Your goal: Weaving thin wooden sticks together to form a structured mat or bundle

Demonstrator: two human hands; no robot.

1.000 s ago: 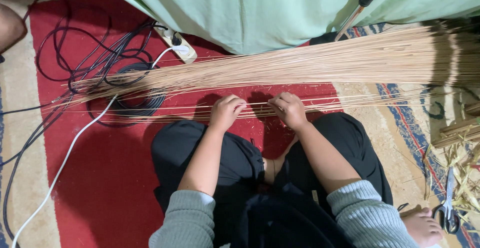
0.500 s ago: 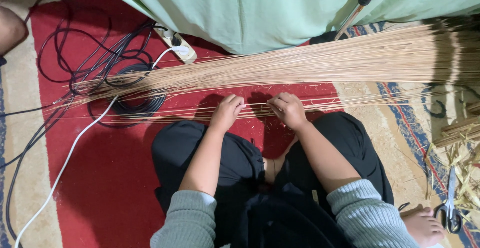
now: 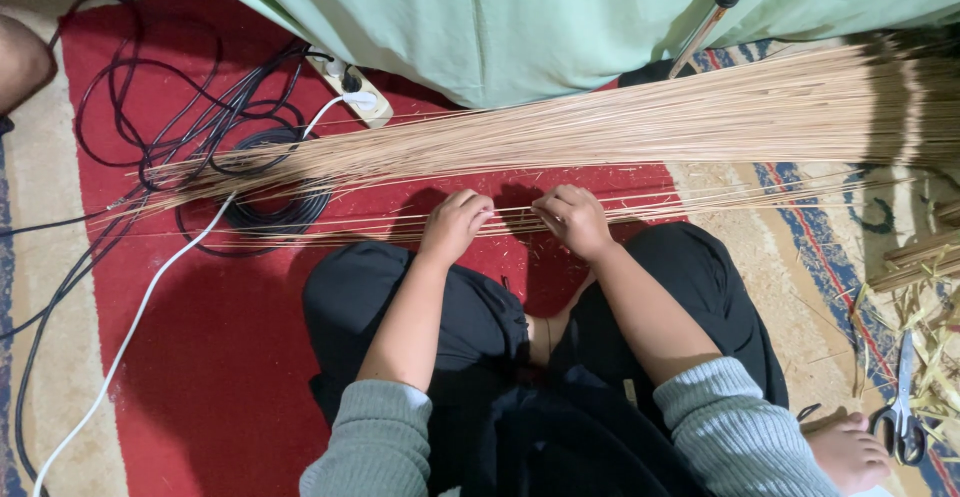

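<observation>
Both grips, your left hand (image 3: 455, 225) and right hand (image 3: 573, 219), pinch thin reed strands (image 3: 330, 227) lying left-to-right across the red mat (image 3: 200, 357) before your knees; hands equally near

Home floor: red rug (image 3: 200, 357), power strip (image 3: 352, 90).

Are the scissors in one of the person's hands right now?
No, the scissors lie on the floor at the far right, while both hands grip the thin sticks.

Two hands (image 3: 455, 225) (image 3: 572, 219), one scissors (image 3: 903, 412), one power strip (image 3: 352, 90), one stick bundle (image 3: 700, 122).
</observation>
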